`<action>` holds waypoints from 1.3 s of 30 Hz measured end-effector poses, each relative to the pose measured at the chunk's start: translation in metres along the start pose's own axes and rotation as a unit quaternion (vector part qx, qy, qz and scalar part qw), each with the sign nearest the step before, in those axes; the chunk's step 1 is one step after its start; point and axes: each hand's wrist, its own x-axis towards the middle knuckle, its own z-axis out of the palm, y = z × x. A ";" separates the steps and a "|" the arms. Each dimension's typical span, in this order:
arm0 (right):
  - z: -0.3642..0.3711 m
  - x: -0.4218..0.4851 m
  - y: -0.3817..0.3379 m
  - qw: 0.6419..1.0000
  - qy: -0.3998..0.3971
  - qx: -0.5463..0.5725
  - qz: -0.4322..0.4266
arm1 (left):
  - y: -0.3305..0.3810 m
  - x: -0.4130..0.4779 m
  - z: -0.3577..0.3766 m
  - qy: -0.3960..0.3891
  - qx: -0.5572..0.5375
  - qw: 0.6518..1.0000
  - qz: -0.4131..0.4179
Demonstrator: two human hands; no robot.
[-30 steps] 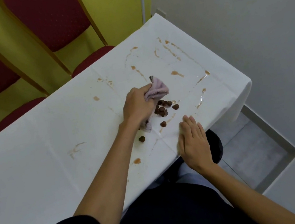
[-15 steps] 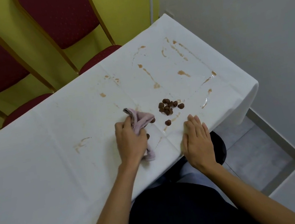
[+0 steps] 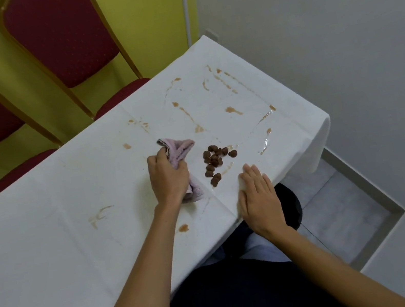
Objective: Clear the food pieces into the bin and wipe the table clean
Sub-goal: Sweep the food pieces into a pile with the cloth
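Right, head view, the only one we get: the left hand (image 3: pixel 169 179) sits centre frame, fingers curled round a bunched pink cloth (image 3: pixel 178 149) and holding it down on the white table (image 3: pixel 52 261). Just right of the cloth, apart from it, lies a cluster of brown food pieces (image 3: pixel 214 160), with a few trailing toward the table's near edge. The right hand (image 3: pixel 258 197) lies flat at that edge, lower right of centre, fingers straight and together, palm down on the covering.

By my read this is the gathering step: pieces are heaped but none binned, and no wiping shows. Brown stains (image 3: pixel 233 110) streak the upper right of the table, with more left and below centre. A dark round shape (image 3: pixel 291 202) peeks out under the edge beside the right hand; possibly the bin, I cannot tell.

Next move, I judge: sweep the cloth rightward and down, pushing the heap over the edge, with the right hand cupped to catch strays.
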 end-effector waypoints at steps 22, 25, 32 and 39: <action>-0.013 0.001 -0.006 0.999 -0.035 0.017 0.013 | 0.066 0.052 0.050 -0.135 0.138 0.955 0.225; -0.014 0.001 -0.006 0.999 -0.034 0.016 0.015 | 0.076 0.051 0.061 -0.149 0.183 0.939 0.251; -0.014 0.000 -0.007 0.999 -0.041 0.019 0.022 | 0.060 0.041 0.056 -0.225 0.164 0.919 0.280; -0.017 0.000 -0.006 0.999 -0.044 0.022 0.020 | 0.087 0.046 0.051 -0.226 0.085 0.917 0.318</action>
